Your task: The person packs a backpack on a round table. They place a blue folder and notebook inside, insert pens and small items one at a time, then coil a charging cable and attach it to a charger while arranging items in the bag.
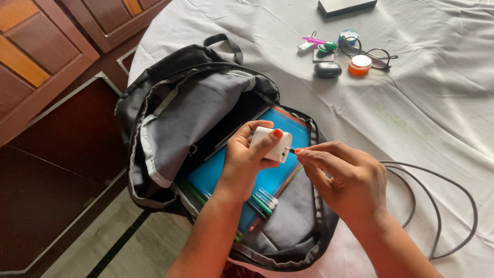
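Note:
My left hand point(246, 157) grips a small white charger block point(271, 144) above an open black and grey backpack point(175, 110). My right hand point(346, 180) pinches the plug end of a dark cable right at the block's port. That grey cable point(442, 201) loops away over the cloth on the right. Inside the backpack lie a blue folder point(278, 177) and several pens point(265, 201).
The backpack rests at the edge of a round table under a white cloth point(437, 103). At the far side lie eyeglasses point(378, 54), a small orange jar point(359, 64), a black earbud case point(327, 69), keys with colourful tags point(321, 44) and a dark flat box point(346, 5). Wooden cabinets point(41, 56) stand left.

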